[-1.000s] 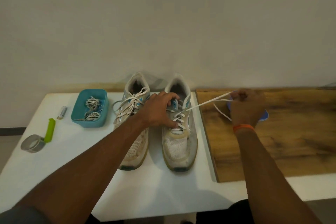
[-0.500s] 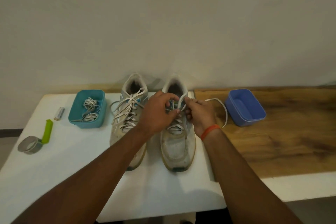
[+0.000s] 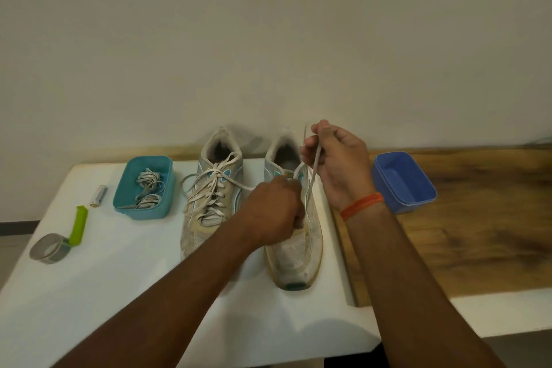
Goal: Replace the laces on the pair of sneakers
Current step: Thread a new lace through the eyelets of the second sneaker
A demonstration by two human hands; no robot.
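Note:
Two worn white sneakers stand side by side on the white table (image 3: 89, 293), toes toward me. The left sneaker (image 3: 209, 203) is fully laced. My left hand (image 3: 274, 212) grips the laced part of the right sneaker (image 3: 295, 257), covering the eyelets. My right hand (image 3: 334, 164) is raised above that shoe's opening and pinches the white lace (image 3: 313, 170), which runs taut down to the eyelets. The lace's tip sticks up above my fingers.
A teal box (image 3: 128, 188) holding bundled laces sits left of the sneakers. A blue empty box (image 3: 403, 185) rests on a wooden board (image 3: 463, 242) at the right. A battery (image 3: 98, 196), a green clip (image 3: 78, 225) and a grey tape roll (image 3: 49, 248) lie at the far left.
My right hand came back from the far right to the shoe, then rose above its opening, drawing the lace upward. My left hand stayed on the right sneaker.

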